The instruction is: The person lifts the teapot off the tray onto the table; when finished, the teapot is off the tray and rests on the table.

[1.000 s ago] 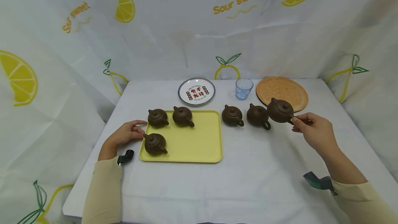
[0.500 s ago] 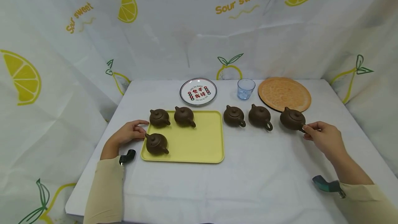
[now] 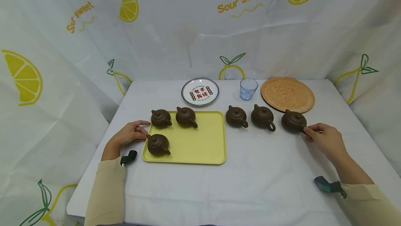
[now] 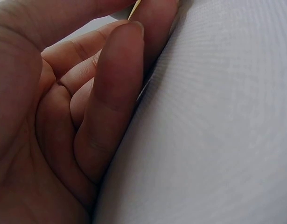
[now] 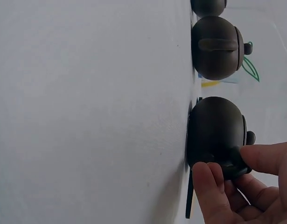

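Plainly, the right hand (image 3: 327, 140) has the held teapot (image 3: 293, 121) by its handle (image 5: 235, 172)

Now, from my remote seat, I see both hands well apart across the white tabletop (image 3: 250, 170). On the right, thumb and fingers pinch the dark brown handle; the pot is upright, lid on, its spout near the edge of the round board (image 3: 287, 94). My right wrist view puts its base close against the tabletop, though I cannot tell whether it touches. Next in the row I have the middle teapot (image 3: 262, 117), then the inner teapot (image 3: 236, 116), just beside the yellow tray (image 3: 200, 149).

The left hand (image 3: 129, 136) is at the tray's left rim, fingers bent; I cannot tell whether they pinch it. On the tray stand the back-left teapot (image 3: 160, 118), the back teapot (image 3: 185, 117) and the front-left teapot (image 3: 158, 145), its spout near the thumb. Behind the tray I see a patterned plate (image 3: 200, 92); to its right stands a blue glass (image 3: 249, 89).
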### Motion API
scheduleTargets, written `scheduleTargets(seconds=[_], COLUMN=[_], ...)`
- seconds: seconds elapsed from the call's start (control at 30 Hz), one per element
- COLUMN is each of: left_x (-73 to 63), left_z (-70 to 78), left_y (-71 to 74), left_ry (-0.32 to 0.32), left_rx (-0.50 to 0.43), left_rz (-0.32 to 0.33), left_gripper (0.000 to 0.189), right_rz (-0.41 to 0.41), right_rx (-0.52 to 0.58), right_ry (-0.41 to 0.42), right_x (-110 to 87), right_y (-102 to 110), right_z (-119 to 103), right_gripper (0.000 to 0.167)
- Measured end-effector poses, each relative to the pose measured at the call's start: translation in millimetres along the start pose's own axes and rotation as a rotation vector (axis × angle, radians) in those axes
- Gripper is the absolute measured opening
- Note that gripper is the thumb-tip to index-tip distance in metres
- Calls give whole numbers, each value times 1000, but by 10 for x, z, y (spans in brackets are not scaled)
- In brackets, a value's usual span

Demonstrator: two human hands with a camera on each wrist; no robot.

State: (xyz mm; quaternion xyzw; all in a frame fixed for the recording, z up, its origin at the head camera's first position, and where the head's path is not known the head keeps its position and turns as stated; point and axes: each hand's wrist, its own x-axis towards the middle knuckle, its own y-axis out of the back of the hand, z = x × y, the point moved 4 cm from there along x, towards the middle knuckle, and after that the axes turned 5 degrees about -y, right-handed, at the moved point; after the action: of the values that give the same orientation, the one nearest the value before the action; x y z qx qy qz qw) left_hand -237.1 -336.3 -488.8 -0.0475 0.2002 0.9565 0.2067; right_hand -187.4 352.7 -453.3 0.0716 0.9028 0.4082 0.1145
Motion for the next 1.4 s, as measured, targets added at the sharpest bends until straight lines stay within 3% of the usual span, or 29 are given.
scheduleTargets(seconds=[0.2, 0.33, 0.43, 0.57, 0.77, 0.93, 1.13, 1.4], left_x=[10, 13, 12, -8, -15, -12, -23, -6], left_z=[-1, -19, -24, -15, -5, -8, -2, 0], left_y=[-3, 11, 7, 5, 5, 8, -15, -5], left_ry=[16, 26, 26, 20, 11, 3, 4, -11], left_rx=[-1, -2, -8, -14, -26, -18, -16, 1], left_rz=[1, 2, 2, 9, 8, 15, 6, 2], left_gripper=[60, 61, 62, 62, 62, 59, 60, 59], right_rz=[95, 178, 188, 113, -77, -189, -289, -331], right_rx=[-106, -104, -77, -52, 18, 36, 27, 11], right_ry=[79, 149, 248, 359, 449, 485, 478, 442], right_x=[-47, -43, -29, -50, -208, -263, -209, -127], right_y=[123, 135, -22, -413, -1128, -1610, -2012, -2277], right_z=[-176, -554, -885, -1342, -1975, -2390, -2659, -2758], right_gripper=[50, 46, 39, 32, 23, 21, 22, 21])
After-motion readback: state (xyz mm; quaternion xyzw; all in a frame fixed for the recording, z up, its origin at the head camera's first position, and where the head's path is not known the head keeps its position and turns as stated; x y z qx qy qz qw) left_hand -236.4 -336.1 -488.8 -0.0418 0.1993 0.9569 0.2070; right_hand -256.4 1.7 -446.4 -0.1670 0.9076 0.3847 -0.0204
